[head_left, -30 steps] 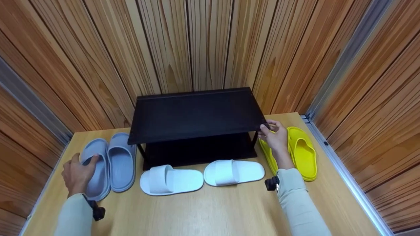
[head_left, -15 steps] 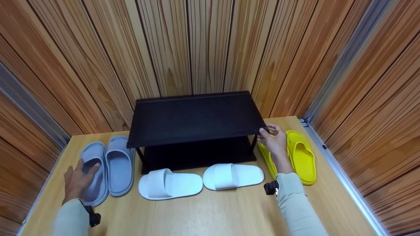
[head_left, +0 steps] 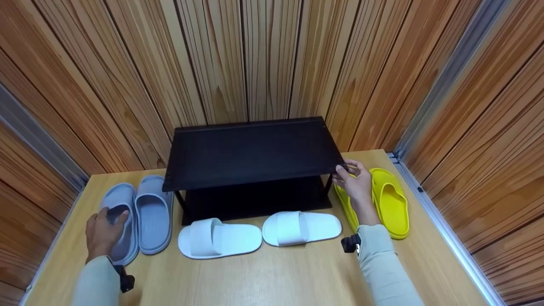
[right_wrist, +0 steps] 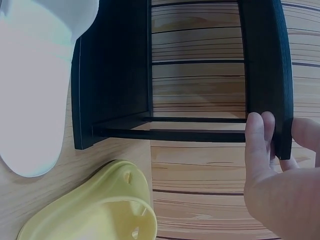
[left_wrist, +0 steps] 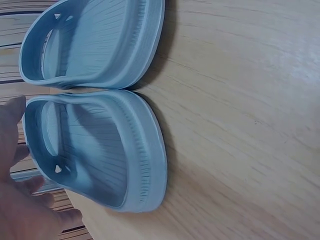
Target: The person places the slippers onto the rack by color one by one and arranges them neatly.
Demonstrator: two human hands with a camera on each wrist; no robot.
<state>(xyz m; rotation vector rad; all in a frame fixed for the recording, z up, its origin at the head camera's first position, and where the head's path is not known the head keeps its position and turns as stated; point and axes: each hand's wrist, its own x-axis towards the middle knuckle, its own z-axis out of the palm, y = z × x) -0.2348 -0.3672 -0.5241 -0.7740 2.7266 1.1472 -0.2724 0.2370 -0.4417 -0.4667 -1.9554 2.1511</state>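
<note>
A low black two-tier shoe rack (head_left: 250, 153) stands against the back wall. At its front right corner my right hand (head_left: 358, 187) pinches the top board, thumb above and fingers below; the right wrist view shows this hand (right_wrist: 285, 195) holding the board's end. My left hand (head_left: 103, 233) hovers at the outer grey clog (head_left: 127, 244), fingers loosely bent and spread. In the left wrist view its fingertips lie beside the clog's rim without gripping it; contact is unclear. The second grey clog (head_left: 154, 221) sits alongside.
Two white slides (head_left: 240, 240) lie end to end before the rack. Yellow clogs (head_left: 395, 208) stand right of it, one partly behind my right hand and forearm. Wood-panelled walls (head_left: 272, 55) enclose the tabletop (head_left: 263, 280) at the back and both sides.
The whole head view has shifted slightly down. My left hand has shifted a little beside the grey clog. My right hand keeps its hold on the rack's corner, and the footwear stays put.
</note>
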